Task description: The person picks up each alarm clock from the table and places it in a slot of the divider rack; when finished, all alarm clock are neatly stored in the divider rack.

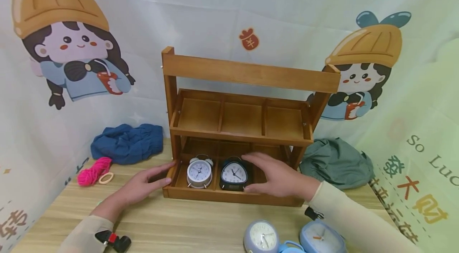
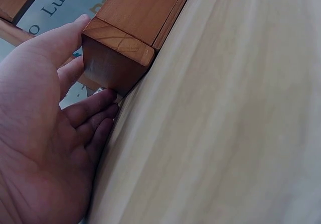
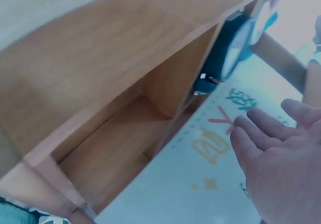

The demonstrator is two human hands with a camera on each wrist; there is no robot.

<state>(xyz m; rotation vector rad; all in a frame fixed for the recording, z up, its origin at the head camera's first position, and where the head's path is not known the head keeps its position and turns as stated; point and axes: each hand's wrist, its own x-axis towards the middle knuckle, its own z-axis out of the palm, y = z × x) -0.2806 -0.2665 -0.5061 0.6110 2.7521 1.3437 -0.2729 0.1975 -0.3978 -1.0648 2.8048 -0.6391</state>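
Observation:
A two-tier wooden shelf (image 1: 234,136) with a top rail stands against the backdrop. In its lower tray, a white twin-bell alarm clock (image 1: 199,173) stands in the left compartment. Beside it, in the middle compartment, is a black rounded-triangle alarm clock (image 1: 234,175). My left hand (image 1: 143,185) rests at the tray's left end, its fingertips along the wooden corner (image 2: 118,48). My right hand (image 1: 274,173) is spread just right of the black clock, thumb low and fingers above. The right wrist view shows its fingers (image 3: 263,128) extended, with nothing between them.
A round purple clock (image 1: 263,237) and a blue square clock (image 1: 320,237) lie at the front, a light-blue item (image 1: 292,247) between them. Blue cloth (image 1: 127,143), pink yarn (image 1: 94,171) and a wooden ring (image 1: 106,178) are left; grey-green cloth (image 1: 337,163) is right.

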